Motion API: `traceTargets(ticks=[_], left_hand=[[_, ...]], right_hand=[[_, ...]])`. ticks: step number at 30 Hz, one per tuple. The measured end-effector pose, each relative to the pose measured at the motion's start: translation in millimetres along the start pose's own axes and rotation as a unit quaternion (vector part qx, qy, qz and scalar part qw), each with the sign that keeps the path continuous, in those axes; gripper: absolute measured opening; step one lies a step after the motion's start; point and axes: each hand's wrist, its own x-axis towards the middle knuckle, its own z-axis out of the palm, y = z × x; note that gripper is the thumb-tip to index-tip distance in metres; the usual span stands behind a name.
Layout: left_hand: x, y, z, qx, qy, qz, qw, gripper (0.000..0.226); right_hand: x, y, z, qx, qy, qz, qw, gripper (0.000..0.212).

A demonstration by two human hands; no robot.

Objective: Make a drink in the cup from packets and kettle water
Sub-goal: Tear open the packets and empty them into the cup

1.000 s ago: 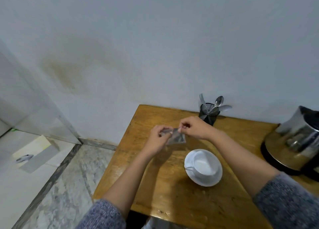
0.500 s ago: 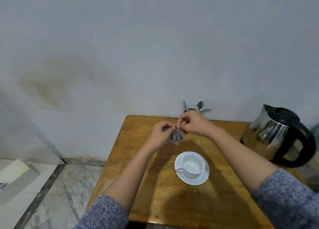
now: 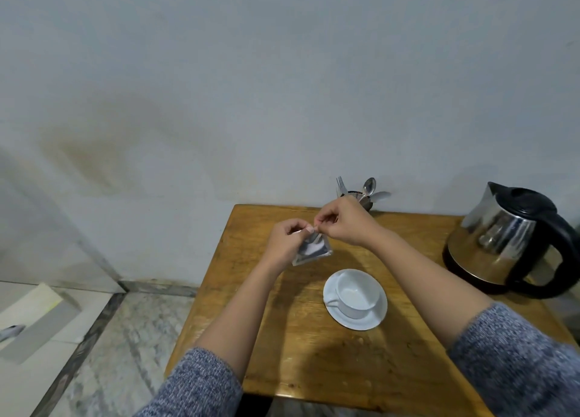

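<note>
A small silvery packet hangs above the wooden table, pinched at its top edge by both hands. My left hand grips the left corner and my right hand grips the right corner, fingertips almost touching. Below and to the right stands a white cup on a white saucer; the cup looks empty, its handle pointing left. A steel kettle with a black lid and handle sits at the table's right.
A dark holder with spoons and a fork stands against the wall behind my right hand. The table's left edge drops to a marble floor. A pale wall rises directly behind the table.
The view has swung right and down, bringing the whole kettle into sight. Both hands still hold the packet's top; the packet now hangs lower and more spread.
</note>
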Motion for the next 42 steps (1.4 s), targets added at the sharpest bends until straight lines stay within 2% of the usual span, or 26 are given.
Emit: traceTargets(ticks=[5,8,10,13,18,25,29,31,33,35,37,42], left_hand=[[-2.9,0.8,-11.7,-0.059,0.021,-0.046,0.997,0.016],[-4.0,-2.9,-20.9,-0.074,0.050,-0.069,0.994,0.018],[-4.8,-7.3,-28.9,-0.105,0.094,-0.092,0.986,0.020],[-1.7,-22.8,-47.7,-0.144,0.164,-0.122,0.968,0.024],[-2.1,-40.6,-76.0,-0.124,0.211,-0.139,0.960,0.011],[-9.3,-56.7,-99.4,-0.135,0.258,-0.135,0.947,0.019],[-17.1,-72.7,-117.8,-0.161,0.313,-0.140,0.926,0.014],[-18.3,-74.6,-124.5,-0.164,0.318,-0.127,0.925,0.015],[-18.6,-70.8,-126.5,-0.174,0.317,-0.102,0.927,0.018],[-20.9,-66.8,-125.2,-0.180,0.307,-0.077,0.931,0.018],[-23.7,-69.9,-123.8,-0.179,0.297,-0.066,0.936,0.012],[-34.8,-89.0,-122.8,-0.184,0.302,-0.088,0.931,0.013]], right_hand=[[2.5,0.6,15.1,-0.045,0.019,-0.096,0.994,0.012],[1.3,-11.8,26.1,-0.097,0.017,-0.197,0.975,0.014],[1.9,-18.5,35.2,-0.136,0.007,-0.254,0.958,0.012],[1.2,-17.7,46.2,-0.157,-0.028,-0.296,0.942,0.008],[-3.3,-15.4,61.9,-0.141,-0.075,-0.314,0.936,0.009],[2.7,-21.5,86.0,-0.067,-0.080,-0.293,0.950,0.026],[4.9,-32.3,95.5,-0.103,-0.128,-0.329,0.930,0.014],[7.5,-34.4,103.8,-0.105,-0.150,-0.274,0.944,0.011],[12.0,-30.4,118.6,-0.059,-0.170,-0.146,0.973,0.011],[13.4,-21.6,138.2,0.016,-0.174,-0.015,0.985,0.022],[10.3,-12.9,159.4,0.057,-0.186,0.069,0.978,0.029],[-1.6,8.0,208.5,0.071,-0.243,0.167,0.953,0.028]])
